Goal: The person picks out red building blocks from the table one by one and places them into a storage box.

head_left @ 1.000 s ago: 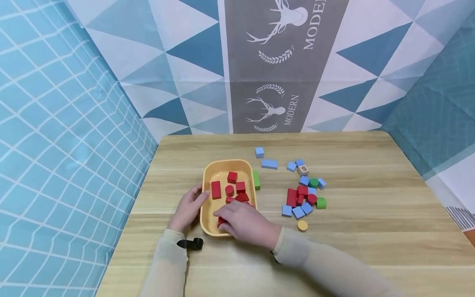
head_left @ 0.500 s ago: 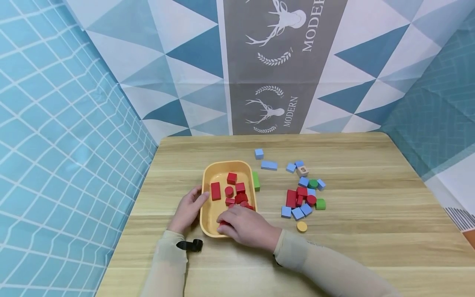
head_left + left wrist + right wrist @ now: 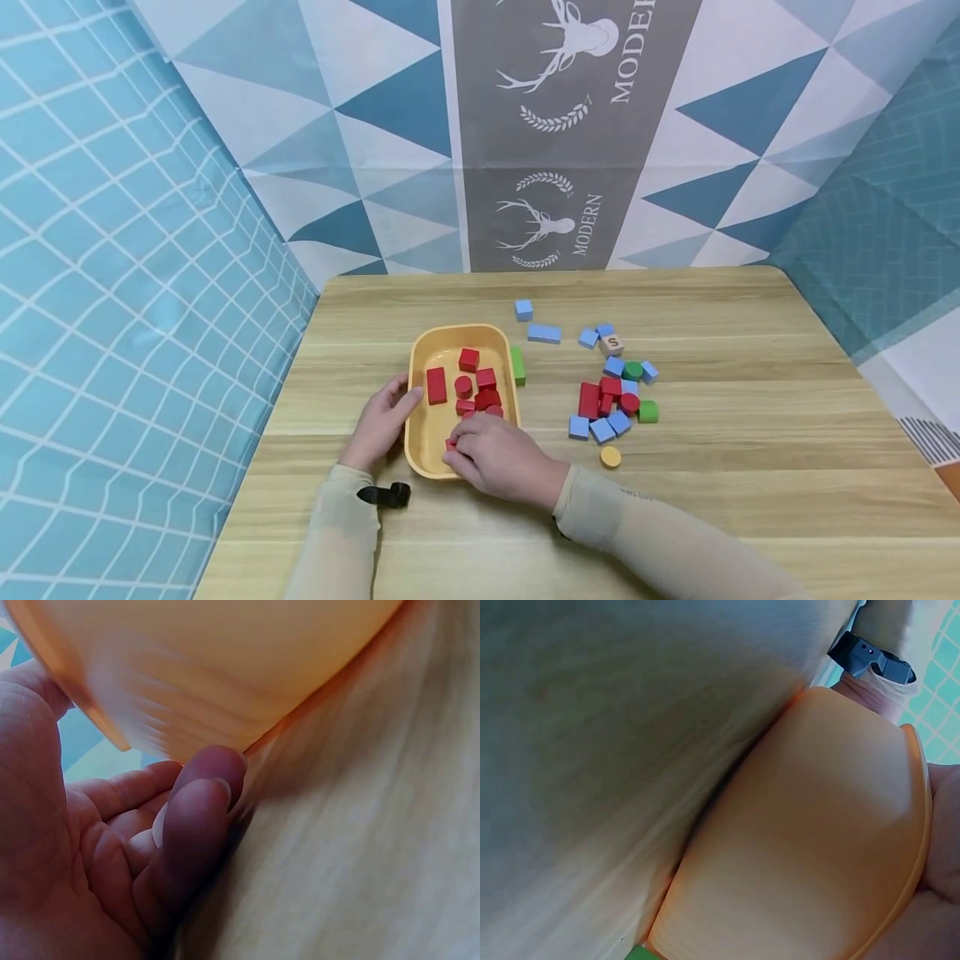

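An orange-yellow plastic tray (image 3: 424,433) stands on the left half of the table, with several red blocks inside, among them a rectangular block (image 3: 437,386), a cube (image 3: 468,360) and a small cylinder (image 3: 463,386). My left hand (image 3: 377,423) holds the tray's left side, thumb over the rim; in the left wrist view its fingertips (image 3: 199,806) lie against the outer wall. Over the tray's near right corner, my right hand (image 3: 498,457) pinches a small red block (image 3: 450,445), mostly covered by the fingers. The right wrist view shows mainly the tray's outer wall (image 3: 795,840).
A green block (image 3: 518,366) lies against the tray's right side. Blue blocks (image 3: 544,334) lie behind it. Farther right is a cluster of blue, red and green blocks, with a lettered wooden cube (image 3: 611,344) and a yellow disc (image 3: 611,457) near it.
My right hand has shifted slightly right inside the tray, and the red block at its fingertips has moved a little with it. My left hand and the tray have stayed put.
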Available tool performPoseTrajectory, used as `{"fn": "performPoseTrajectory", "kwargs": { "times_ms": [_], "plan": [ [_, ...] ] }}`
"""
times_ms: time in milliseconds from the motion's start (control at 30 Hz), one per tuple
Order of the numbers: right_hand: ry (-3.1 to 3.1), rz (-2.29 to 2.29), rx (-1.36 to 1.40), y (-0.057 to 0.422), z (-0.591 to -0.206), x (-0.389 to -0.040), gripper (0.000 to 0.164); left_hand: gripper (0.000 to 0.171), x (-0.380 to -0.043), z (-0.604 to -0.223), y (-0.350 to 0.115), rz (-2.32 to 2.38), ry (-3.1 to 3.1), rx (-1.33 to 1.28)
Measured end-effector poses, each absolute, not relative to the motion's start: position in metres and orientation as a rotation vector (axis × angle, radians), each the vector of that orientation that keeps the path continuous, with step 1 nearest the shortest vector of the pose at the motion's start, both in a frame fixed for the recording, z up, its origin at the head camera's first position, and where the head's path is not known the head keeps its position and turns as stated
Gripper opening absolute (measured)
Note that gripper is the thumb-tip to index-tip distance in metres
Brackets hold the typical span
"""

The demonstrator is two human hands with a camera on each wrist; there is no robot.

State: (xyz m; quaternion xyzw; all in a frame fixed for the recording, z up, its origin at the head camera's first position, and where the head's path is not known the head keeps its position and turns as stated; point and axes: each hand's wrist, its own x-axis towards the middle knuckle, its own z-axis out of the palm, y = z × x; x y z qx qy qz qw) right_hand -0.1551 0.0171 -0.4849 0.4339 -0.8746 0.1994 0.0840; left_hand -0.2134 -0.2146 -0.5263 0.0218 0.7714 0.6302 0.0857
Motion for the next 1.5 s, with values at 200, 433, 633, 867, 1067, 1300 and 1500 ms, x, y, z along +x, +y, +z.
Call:
{"fn": "performPoseTrajectory", "kwargs": {
  "times_ms": [200,433,633,867,1067,1300,1500],
  "plan": [
    [-2.591,0.605,1.297,0.017,-0.485,-0.155,0.023,0.051,-0.213,-0.525,-0.215,1.883,2.306,0.069],
    [-2.486,0.760,1.259,0.043,-0.470,-0.153,0.012,0.057,-0.212,-0.524,-0.215,1.850,2.337,0.059],
    [-2.582,0.767,0.879,0.110,-0.464,-0.166,0.013,0.058,-0.213,-0.525,-0.214,1.838,2.337,0.067],
    [-2.733,0.858,0.326,0.185,-0.462,-0.170,0.019,0.057,-0.208,-0.511,-0.212,1.826,2.304,0.041],
    [-2.915,0.835,0.171,0.202,-0.466,-0.170,0.027,0.059,-0.212,-0.522,-0.215,1.831,2.315,0.017],
    [-2.976,0.645,0.225,0.191,-0.477,-0.177,0.037,0.060,-0.213,-0.522,-0.214,1.846,2.324,0.049],
    [-2.955,0.515,0.232,0.184,-0.485,-0.181,0.050,0.056,-0.213,-0.522,-0.215,1.836,2.324,0.036]
  ]
}}
